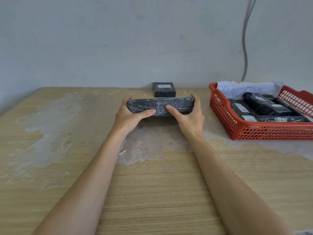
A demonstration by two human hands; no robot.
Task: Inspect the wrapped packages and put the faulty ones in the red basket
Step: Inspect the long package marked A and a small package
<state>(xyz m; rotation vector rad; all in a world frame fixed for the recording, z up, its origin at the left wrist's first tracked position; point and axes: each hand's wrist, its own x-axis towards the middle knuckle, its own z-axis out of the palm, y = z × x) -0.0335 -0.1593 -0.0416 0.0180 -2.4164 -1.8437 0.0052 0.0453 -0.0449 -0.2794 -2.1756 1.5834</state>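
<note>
A long black package wrapped in clear film (160, 104) is held just above the table's middle, its long side facing me. My left hand (130, 116) grips its left end, thumb across the front. My right hand (188, 116) grips its right end the same way. A second, smaller black package (164, 89) with a white label stands behind it against the wall. The red basket (245, 129) sits at the right and holds several black wrapped packages (264, 106) with white labels.
The worn wooden table (67, 133) has peeled pale patches. A handwritten paper sign (245, 89) leans in the basket's back. A grey cable (244, 39) hangs down the wall at the right.
</note>
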